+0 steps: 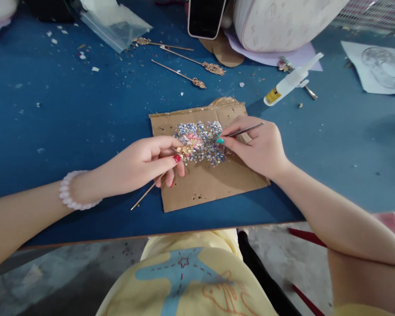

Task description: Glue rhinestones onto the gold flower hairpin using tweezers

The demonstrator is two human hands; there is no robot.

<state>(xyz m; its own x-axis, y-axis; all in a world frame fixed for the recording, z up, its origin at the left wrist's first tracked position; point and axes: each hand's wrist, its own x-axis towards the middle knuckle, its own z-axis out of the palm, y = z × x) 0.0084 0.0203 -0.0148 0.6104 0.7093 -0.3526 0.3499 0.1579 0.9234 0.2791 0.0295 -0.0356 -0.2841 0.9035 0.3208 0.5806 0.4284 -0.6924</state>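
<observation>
Left hand (146, 160) holds gold hairpin (184, 152); right hand (261, 145), tweezers (245, 130) at beads (213, 154).

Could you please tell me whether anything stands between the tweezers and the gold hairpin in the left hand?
Nothing visible blocks the way: the right hand holds the tweezers over the cardboard, and only low-lying small beads spread between the tweezers and the gold hairpin in the left hand.

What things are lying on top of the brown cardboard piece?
Small shiny blue, whitish and pink pieces lie on the cardboard. The left hand and right hand hide parts of its surface; what lies beneath cannot be seen.
</observation>
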